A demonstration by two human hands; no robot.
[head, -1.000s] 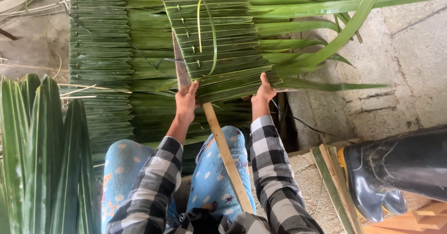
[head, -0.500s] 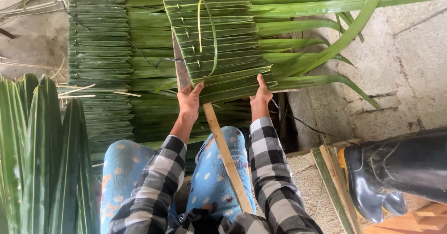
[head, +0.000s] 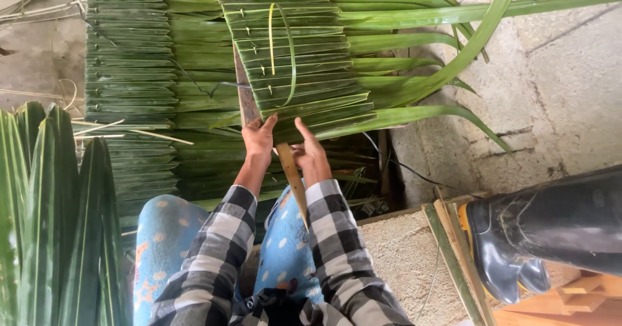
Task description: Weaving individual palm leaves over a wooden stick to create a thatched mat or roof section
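Note:
A panel of folded green palm leaves [head: 304,60] is pinned along a bamboo slat [head: 290,170] that runs toward my lap. My left hand [head: 259,139] presses on the panel's near left edge, thumb over the lowest leaf. My right hand [head: 311,152] grips the bamboo slat just below the leaves, thumb up against the lowest folded leaf. A thin yellow-green strip [head: 280,41] loops over the panel. Loose leaf tips [head: 427,73] fan out to the right.
More stitched leaf panels [head: 129,73] lie stacked at left and under the work. Upright leaf bundles [head: 58,222] stand at lower left. Another person's black rubber boot [head: 538,235] stands at lower right beside wooden slats [head: 453,261] on concrete.
My right hand has left the panel's right edge and moved left to the bamboo slat. The last leaf's tip has dropped down to the right. My left hand has stayed put.

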